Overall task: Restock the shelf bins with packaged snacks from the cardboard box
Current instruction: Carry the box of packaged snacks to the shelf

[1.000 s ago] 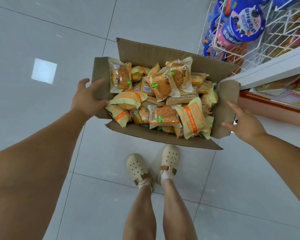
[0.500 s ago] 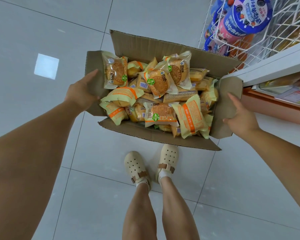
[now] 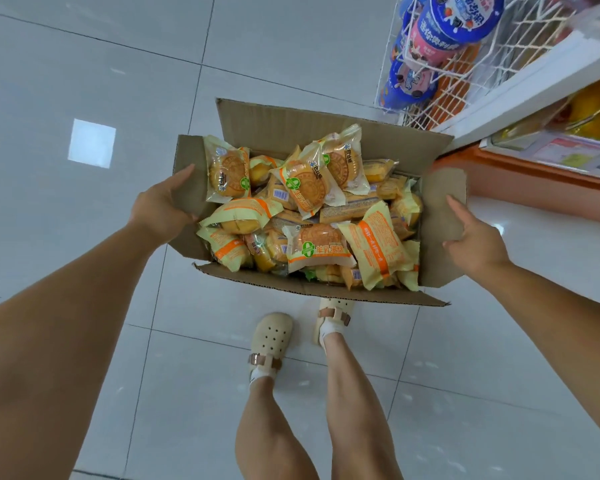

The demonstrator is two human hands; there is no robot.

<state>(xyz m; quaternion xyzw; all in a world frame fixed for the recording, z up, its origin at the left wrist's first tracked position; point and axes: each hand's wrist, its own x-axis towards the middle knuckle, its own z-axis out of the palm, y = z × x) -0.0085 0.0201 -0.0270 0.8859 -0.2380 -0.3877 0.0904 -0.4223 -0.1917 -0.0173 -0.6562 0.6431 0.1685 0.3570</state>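
An open cardboard box (image 3: pixel 291 126) is held above the tiled floor, filled with several yellow-and-orange wrapped cake packets (image 3: pixel 321 245). My left hand (image 3: pixel 161 207) grips the box's left flap, thumb on top of the cardboard. My right hand (image 3: pixel 473 237) clasps the right flap, fingers pressed against its outer side. The shelf (image 3: pixel 534 77) runs along the upper right, its white edge just past the box's far right corner.
A white wire rack (image 3: pixel 430 109) with blue and pink snack tubs hangs at the top right. An orange shelf base (image 3: pixel 534 181) sits below the white edge. My two feet in cream clogs (image 3: pixel 271 336) stand under the box on grey floor tiles.
The box has stayed in both hands and shifted slightly toward the shelf. My left foot has stepped back, so the feet are now staggered.
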